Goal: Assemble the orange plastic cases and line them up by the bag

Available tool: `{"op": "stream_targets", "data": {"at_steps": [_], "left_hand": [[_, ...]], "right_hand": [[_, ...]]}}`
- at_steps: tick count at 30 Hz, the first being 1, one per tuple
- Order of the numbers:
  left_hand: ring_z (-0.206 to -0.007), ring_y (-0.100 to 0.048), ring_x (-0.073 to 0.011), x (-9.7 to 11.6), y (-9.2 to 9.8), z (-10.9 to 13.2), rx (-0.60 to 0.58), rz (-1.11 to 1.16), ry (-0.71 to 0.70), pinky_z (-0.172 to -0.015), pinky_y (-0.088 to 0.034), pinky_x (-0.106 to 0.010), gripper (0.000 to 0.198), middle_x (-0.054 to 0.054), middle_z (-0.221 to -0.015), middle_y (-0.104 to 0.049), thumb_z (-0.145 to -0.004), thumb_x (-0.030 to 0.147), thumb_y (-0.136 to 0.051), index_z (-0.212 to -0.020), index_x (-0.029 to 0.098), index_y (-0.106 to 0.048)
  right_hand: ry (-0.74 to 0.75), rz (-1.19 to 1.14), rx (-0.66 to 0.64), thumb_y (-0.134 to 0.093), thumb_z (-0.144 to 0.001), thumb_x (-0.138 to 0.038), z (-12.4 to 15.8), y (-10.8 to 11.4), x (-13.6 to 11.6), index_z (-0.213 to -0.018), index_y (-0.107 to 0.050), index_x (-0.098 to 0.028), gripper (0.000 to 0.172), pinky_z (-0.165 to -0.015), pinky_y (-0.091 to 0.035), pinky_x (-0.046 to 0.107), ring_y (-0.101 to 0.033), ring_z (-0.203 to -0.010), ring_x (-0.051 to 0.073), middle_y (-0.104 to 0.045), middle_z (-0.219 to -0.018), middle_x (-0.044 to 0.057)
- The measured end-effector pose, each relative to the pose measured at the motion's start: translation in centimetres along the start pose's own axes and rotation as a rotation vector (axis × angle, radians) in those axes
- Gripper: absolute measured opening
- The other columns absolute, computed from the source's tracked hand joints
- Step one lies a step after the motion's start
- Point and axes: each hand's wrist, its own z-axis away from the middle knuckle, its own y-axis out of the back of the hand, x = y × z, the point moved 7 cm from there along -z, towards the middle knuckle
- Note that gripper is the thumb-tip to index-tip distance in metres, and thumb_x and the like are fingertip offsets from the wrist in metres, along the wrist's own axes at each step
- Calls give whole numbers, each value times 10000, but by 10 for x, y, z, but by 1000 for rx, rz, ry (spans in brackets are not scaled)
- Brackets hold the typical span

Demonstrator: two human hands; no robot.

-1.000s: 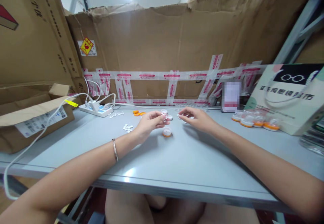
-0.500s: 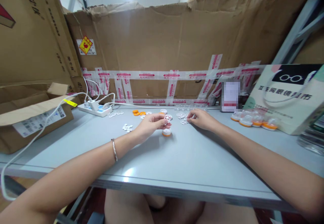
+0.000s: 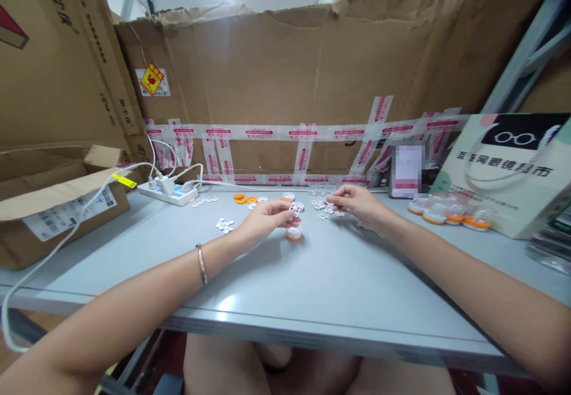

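My left hand (image 3: 270,216) pinches a small white plastic part with holes (image 3: 295,209) between thumb and fingers. Just below it, a round white cap with an orange base (image 3: 293,234) stands on the table. My right hand (image 3: 357,201) is closed in a pinch on a small white plastic piece (image 3: 329,200), partly covered by the fingertips. Under and beside those fingertips lies a cluster of small white openwork pieces (image 3: 318,205). Behind the left hand are orange rings (image 3: 251,200) and white rings (image 3: 288,196).
Small white discs (image 3: 224,225) lie left of centre. A power strip (image 3: 167,193) with cables and an open carton (image 3: 62,204) stand at left. At right are clear-domed orange-and-white pieces (image 3: 446,213), a phone (image 3: 407,169) and a paper bag (image 3: 504,175). Large cardboard (image 3: 276,74) closes the back.
My right hand has risen slightly from the cluster of white pieces, with a small white piece now showing at its fingertips. The left hand stays in place with its part.
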Motion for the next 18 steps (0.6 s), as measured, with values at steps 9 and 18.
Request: {"op": "stream_targets", "data": {"at_steps": [9,18], "left_hand": [[-714,-597,-119,0,0,0,-7,-41,-2,-749,-467,-285,204,-47,-744,-637,-698,267,-648,-826,109,-635],[-692,-586,-101,2,1,1,29,-71,19,-758,-454,-278,114,-32,-728,-630,-745,192,-591,-809,113,-643]], "right_hand": [[-38,-290,-172,-759,-529,-282,11,-20,-9,-737,-620,-184,268,-744,-509,292,-641,-708,135,-681,-726,20],[-71,-324,-221,-734,-589,-259,21,-33,-20,-763,-687,-177,198,-839,-481,256,-632,-814,130,-696,-815,37]]}}
